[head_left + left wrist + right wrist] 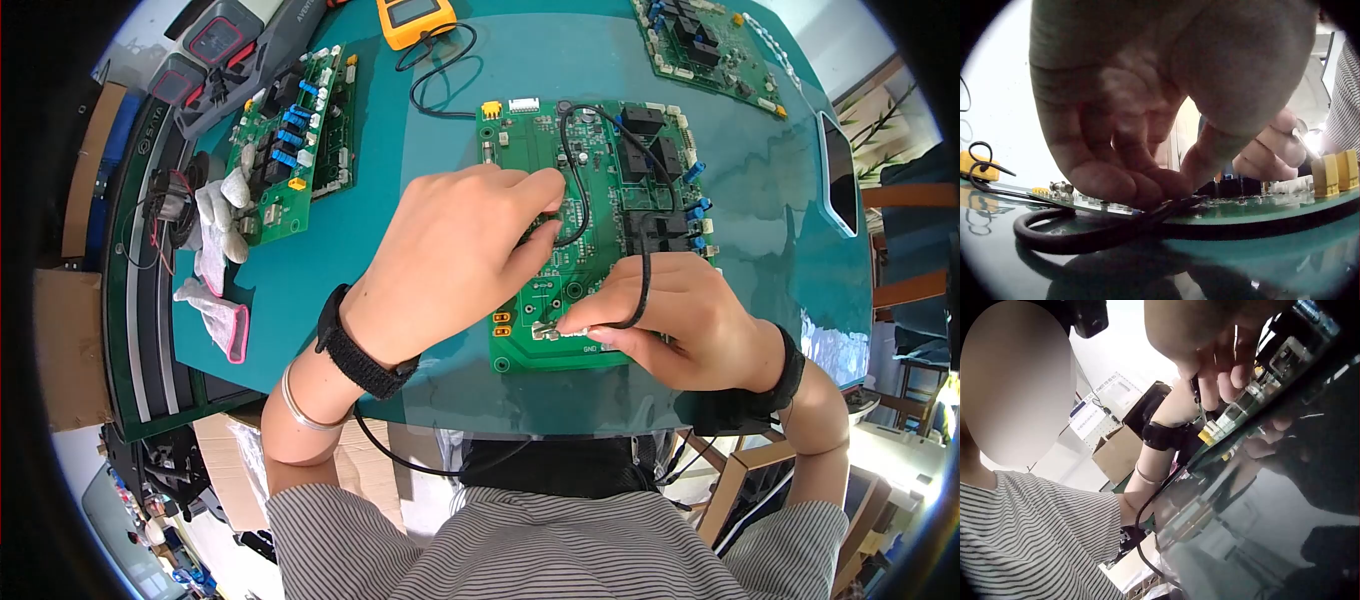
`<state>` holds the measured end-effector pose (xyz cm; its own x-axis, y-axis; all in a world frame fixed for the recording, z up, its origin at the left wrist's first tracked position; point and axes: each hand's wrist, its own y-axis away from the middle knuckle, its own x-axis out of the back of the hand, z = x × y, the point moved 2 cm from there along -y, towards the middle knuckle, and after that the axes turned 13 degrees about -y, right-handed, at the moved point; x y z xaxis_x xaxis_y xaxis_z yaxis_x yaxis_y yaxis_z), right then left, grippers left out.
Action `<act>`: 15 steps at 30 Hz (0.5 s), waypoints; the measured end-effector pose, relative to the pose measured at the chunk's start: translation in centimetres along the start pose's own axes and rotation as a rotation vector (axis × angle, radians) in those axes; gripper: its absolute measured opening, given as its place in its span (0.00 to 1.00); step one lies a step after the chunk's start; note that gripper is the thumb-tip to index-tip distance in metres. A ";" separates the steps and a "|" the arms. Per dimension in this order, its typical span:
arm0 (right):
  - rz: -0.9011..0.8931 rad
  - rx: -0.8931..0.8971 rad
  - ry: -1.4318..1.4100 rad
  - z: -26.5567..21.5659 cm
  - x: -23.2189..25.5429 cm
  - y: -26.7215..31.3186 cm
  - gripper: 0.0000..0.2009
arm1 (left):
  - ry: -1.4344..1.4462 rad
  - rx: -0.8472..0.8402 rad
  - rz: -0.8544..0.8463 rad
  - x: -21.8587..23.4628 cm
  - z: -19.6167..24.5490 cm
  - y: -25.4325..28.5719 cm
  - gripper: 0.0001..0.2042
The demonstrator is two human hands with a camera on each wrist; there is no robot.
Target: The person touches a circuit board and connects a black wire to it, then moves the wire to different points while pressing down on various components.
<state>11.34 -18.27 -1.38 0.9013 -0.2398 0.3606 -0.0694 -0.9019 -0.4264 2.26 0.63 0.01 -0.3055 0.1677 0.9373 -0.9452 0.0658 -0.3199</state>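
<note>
A green circuit board (510, 355) lies flat beneath both hands. Over its left part, the left hand (455, 240) pinches a black lead (585, 205) between thumb and fingertips; in the left wrist view the lead (1097, 237) loops out from under the left hand (1147, 100). At the board's front edge the right hand (685, 315) holds a thin black probe with a metal tip, seen in the right wrist view as a probe (1195, 389) in the right hand (1210, 353). The tip is near white connectors (1235, 412); contact cannot be told.
A yellow meter (415, 22) with a black cable lies at the back. More circuit boards stand at the left (280, 150) and back right (710, 55). Gloves (215, 290) and a wire spool (172, 205) are at the left, a phone (838, 175) at the right edge.
</note>
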 end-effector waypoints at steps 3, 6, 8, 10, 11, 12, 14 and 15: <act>0.019 -0.005 -0.003 -0.3 0.0 0.0 0.09 | 0.004 -0.001 0.004 0.0 0.0 0.0 0.08; -0.025 -0.009 0.040 0.1 0.0 0.1 0.09 | 0.006 0.000 0.004 0.0 0.0 0.0 0.08; -0.004 0.007 0.026 0.0 0.0 0.0 0.09 | 0.009 0.000 0.004 0.0 0.0 0.0 0.08; 0.016 0.023 0.012 -0.1 0.1 0.0 0.09 | 0.009 -0.004 0.007 0.0 0.0 0.0 0.08; 0.017 0.018 0.011 -0.2 0.2 -0.1 0.09 | 0.010 -0.004 0.007 0.0 0.0 0.1 0.08; 0.017 0.012 0.009 -0.3 0.2 -0.1 0.10 | 0.010 -0.003 0.008 0.0 0.0 0.0 0.08; -0.008 0.011 0.017 0.0 0.0 0.0 0.10 | 0.011 -0.001 0.011 0.0 0.0 0.0 0.08; -0.033 0.011 0.025 0.1 -0.1 0.0 0.11 | 0.008 -0.002 0.009 0.0 0.0 0.0 0.08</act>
<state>11.33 -18.23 -1.53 0.8919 -0.2195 0.3954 -0.0352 -0.9054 -0.4232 2.22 0.67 0.01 -0.3130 0.1764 0.9332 -0.9421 0.0666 -0.3286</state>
